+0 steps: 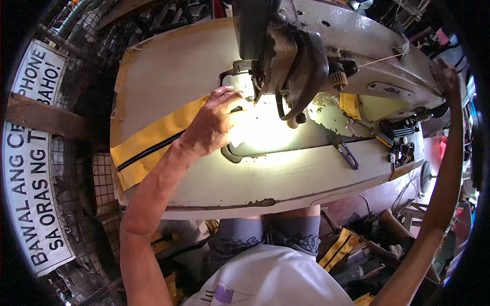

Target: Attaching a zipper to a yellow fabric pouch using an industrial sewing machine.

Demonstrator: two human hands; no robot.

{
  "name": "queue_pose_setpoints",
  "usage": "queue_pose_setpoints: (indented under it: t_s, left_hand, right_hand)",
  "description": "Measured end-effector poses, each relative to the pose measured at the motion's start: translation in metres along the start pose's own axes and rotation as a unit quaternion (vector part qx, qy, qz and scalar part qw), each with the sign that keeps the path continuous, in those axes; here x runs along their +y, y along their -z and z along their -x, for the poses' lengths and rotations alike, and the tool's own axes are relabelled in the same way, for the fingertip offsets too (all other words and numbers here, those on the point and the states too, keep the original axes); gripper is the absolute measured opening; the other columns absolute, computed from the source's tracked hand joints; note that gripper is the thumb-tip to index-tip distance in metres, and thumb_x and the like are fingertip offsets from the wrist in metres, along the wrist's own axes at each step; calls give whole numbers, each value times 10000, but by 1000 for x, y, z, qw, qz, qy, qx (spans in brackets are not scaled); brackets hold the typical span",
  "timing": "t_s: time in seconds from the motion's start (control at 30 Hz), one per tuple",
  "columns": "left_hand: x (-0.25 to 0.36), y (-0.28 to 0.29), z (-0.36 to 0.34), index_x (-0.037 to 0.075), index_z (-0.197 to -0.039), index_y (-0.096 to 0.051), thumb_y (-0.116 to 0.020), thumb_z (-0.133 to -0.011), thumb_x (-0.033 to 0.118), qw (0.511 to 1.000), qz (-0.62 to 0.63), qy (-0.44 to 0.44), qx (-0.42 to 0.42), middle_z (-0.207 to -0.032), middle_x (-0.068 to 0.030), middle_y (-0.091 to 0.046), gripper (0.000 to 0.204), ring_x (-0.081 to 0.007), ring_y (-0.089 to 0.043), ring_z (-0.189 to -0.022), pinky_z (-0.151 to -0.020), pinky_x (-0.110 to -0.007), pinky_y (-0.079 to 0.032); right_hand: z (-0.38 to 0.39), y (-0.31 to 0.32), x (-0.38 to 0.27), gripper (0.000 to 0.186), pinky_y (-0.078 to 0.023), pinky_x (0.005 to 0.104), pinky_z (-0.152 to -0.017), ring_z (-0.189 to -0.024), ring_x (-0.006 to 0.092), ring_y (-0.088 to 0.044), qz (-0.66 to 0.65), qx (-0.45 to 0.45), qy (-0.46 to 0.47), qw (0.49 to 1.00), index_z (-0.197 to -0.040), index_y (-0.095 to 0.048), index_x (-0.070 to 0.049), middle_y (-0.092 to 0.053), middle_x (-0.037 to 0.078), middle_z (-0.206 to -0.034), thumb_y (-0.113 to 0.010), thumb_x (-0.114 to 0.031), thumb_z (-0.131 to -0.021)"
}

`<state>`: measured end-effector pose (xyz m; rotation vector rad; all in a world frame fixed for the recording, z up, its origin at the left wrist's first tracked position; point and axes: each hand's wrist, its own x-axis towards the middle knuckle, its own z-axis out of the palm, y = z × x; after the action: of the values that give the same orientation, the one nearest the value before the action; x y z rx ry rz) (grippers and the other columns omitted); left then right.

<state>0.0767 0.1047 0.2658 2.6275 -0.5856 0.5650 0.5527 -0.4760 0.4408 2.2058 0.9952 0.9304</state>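
A sewing machine [352, 46] stands on a pale, worn table, its lamp glaring on the needle area. My left hand [217, 120] is closed, fingers curled and pressing on the end of a yellow fabric strip with a black zipper [153, 145] beside the needle. From there the strip trails to the table's left edge. Glare and my fingers hide how its end lies under the presser foot. At the machine's far right end, my raised right hand [446, 79] curls over the dark handwheel [440, 107], which is mostly hidden in shadow.
Thread snips [347, 153] lie right of the needle, beside a box of small metal parts [403, 153]. A yellow fabric piece [349, 105] lies under the machine arm. Another zippered yellow strip [339, 250] hangs below the table. Wire mesh and a sign [35, 204] line the left.
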Motion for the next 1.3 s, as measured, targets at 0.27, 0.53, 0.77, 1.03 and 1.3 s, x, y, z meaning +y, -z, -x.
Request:
queue_pose_setpoints:
  t_s: [0.27, 0.53, 0.77, 1.03, 1.3]
  left_hand:
    - [-3, 2, 1, 114, -955, -709, -708, -738, 146, 1000, -9, 11, 3, -1038, -45, -639, 219, -234, -574, -1105, -1034, -430, -413]
    - [0, 1, -5, 112, -949, -707, -702, -738, 143, 999, -36, -9, 19, -1017, -39, -628, 214, -239, -585, -1059, -1020, -428, -421]
    - [3, 4, -5, 99, -978, -698, -700, -737, 140, 999, -37, -2, 25, -1011, -54, -623, 244, -243, -583, -1068, -1023, -436, -421]
    - [1, 1, -4, 71, -991, -685, -697, -738, 135, 999, -34, -14, 20, -1028, -96, -623, 260, -273, -579, -1073, -1013, -438, -425]
    - [-8, -4, 1, 66, -1009, -680, -694, -748, 131, 1000, 4, 24, 2, -1035, -120, -610, 269, -309, -565, -1082, -1006, -436, -423]
  right_hand:
    - [-14, 0, -49, 480, -488, 435, -841, -952, 386, -614, -10, -87, 83, 993, -1361, -503, -65, -622, 226, -1100, -563, -25, -887]
    - [3, -7, -17, 526, -476, 376, -853, -856, 305, -631, -318, -10, -11, 948, -1344, -520, -29, -649, 168, -1042, -576, -276, -883]
    - [93, 16, -83, 335, -478, 363, -821, -868, 264, -575, -283, 121, -189, 932, -1235, -567, 10, -608, 146, -1000, -484, -207, -993]
    - [124, 1, -192, 215, -470, 319, -758, -904, 147, -556, -565, 262, -507, 595, -1064, -564, -88, -585, 24, -983, -498, -289, -1025]
    - [106, 26, -134, 357, -461, 365, -859, -900, 253, -578, -276, 209, -248, 905, -1284, -509, -36, -630, 115, -980, -447, -274, -1025]
